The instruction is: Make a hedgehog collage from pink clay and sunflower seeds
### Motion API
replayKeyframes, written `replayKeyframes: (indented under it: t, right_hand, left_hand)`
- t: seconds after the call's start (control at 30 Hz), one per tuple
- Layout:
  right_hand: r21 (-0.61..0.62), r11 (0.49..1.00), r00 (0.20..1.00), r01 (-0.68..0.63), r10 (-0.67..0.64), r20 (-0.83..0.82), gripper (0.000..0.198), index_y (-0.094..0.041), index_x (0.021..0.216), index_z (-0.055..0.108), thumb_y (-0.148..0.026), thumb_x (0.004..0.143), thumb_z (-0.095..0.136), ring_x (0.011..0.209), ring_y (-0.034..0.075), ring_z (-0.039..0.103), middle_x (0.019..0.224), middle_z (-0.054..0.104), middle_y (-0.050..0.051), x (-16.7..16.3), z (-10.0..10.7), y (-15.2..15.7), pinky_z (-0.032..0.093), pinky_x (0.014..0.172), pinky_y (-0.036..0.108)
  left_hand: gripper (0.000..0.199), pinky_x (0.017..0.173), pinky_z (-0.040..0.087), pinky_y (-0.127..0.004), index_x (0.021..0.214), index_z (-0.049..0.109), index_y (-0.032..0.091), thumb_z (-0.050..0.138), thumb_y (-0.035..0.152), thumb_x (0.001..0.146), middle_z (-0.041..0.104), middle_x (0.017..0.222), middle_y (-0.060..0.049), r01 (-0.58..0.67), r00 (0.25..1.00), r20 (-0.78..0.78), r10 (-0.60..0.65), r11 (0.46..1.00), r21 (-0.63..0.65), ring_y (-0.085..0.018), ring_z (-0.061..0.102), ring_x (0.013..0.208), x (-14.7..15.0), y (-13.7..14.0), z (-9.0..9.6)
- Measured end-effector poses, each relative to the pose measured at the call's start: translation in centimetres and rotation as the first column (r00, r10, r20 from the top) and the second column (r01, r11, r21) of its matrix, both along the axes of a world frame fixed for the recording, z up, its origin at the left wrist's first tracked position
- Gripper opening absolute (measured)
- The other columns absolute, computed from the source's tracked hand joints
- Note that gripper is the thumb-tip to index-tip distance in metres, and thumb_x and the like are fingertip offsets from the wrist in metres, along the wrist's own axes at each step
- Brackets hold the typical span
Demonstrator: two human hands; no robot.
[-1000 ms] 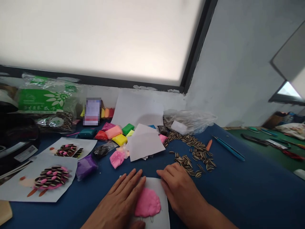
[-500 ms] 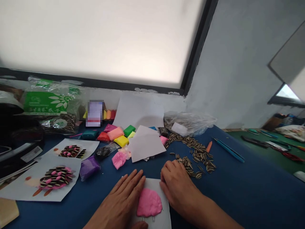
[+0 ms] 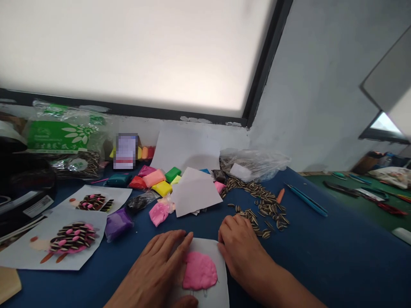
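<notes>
A sheet of white paper (image 3: 221, 295) lies before me with a flat, rounded piece of pink clay (image 3: 200, 271) on it. Short pencil lines show below the clay. My left hand (image 3: 157, 267) lies palm down over the paper's left side, fingers stretched out beside the clay. At the paper's right edge rests my right hand (image 3: 239, 244), its fingers curled; their tips are hidden, so what they hold, if anything, cannot be made out. Striped sunflower seeds (image 3: 265, 201) are scattered just beyond my right hand.
Finished hedgehog pictures (image 3: 72, 237) lie at left beside a purple clay packet (image 3: 118, 223). Ahead are coloured clay packets (image 3: 162, 188), an opened pink one (image 3: 159, 212) and white cards (image 3: 194, 194). Blue tweezers (image 3: 306, 200) lie right. A green seed bag (image 3: 61, 137) stands behind.
My left hand's fingers have bent slightly and its index finger stands more apart from the others. My right hand stays curled by the paper's edge. The view has shifted slightly.
</notes>
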State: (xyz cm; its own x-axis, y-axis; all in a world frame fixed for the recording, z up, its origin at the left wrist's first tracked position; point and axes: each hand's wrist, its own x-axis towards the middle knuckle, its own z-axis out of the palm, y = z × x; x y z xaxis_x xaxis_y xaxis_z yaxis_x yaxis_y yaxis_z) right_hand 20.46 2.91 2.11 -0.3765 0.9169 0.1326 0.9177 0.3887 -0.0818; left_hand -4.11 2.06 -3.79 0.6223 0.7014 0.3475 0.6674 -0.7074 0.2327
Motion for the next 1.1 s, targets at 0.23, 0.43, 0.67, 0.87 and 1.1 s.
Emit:
replayKeyframes:
  t: [0.23,0.43,0.67,0.87,1.1]
  right_hand:
    - [0.060,0.998,0.998,-0.037,0.040,-0.047,0.015,-0.016,0.083,0.063,-0.004,0.089,0.057,0.080,0.024,0.057,0.087,0.067,0.008,-0.7,0.1,0.1,0.044,0.077,0.039]
    - [0.122,0.991,0.991,-0.045,0.060,-0.117,0.019,-0.018,0.087,0.063,-0.001,0.092,0.057,0.081,0.023,0.059,0.085,0.068,0.004,-1.3,-0.3,0.7,0.043,0.076,0.036]
    - [0.182,0.982,0.980,-0.056,0.088,-0.178,0.026,-0.015,0.103,0.068,0.002,0.089,0.055,0.091,0.027,0.059,0.098,0.069,0.010,-0.6,-0.3,0.6,0.046,0.087,0.042]
    - [0.273,0.930,0.899,-0.247,0.325,-0.294,0.033,-0.018,0.091,0.072,0.004,0.088,0.048,0.083,0.022,0.057,0.090,0.069,0.007,0.3,-0.3,-1.2,0.047,0.075,0.034]
    - [0.423,0.808,0.827,-0.410,0.525,-0.201,0.029,-0.015,0.101,0.072,-0.005,0.098,0.045,0.085,0.022,0.059,0.098,0.072,0.010,1.0,-0.1,-2.2,0.049,0.081,0.036]
  left_hand:
    - [0.076,0.109,0.046,-0.055,0.151,0.053,0.020,0.074,0.054,0.086,0.061,0.145,-0.017,-0.099,0.995,-0.020,0.098,0.994,-0.040,-0.041,0.056,0.131,0.4,-1.2,2.8]
    - [0.075,0.118,0.037,-0.057,0.157,0.045,0.022,0.063,0.061,0.096,0.041,0.163,-0.012,-0.036,0.999,-0.035,0.036,0.999,0.008,-0.040,0.040,0.147,0.0,-0.3,1.9]
    - [0.074,0.118,0.036,-0.057,0.156,0.045,0.017,0.056,0.065,0.101,0.040,0.162,-0.009,0.023,0.995,-0.094,-0.027,0.999,-0.046,-0.037,0.036,0.149,-0.1,0.5,1.5]
    - [0.073,0.120,0.033,-0.054,0.158,0.043,0.021,0.056,0.065,0.101,0.038,0.165,-0.008,0.031,0.999,-0.024,-0.033,0.998,-0.061,-0.035,0.035,0.150,-0.2,0.4,0.8]
    - [0.074,0.120,0.031,-0.057,0.159,0.039,0.022,0.058,0.062,0.100,0.038,0.165,-0.009,0.040,0.999,-0.011,-0.041,0.996,-0.075,-0.035,0.033,0.151,-0.4,0.4,0.4]
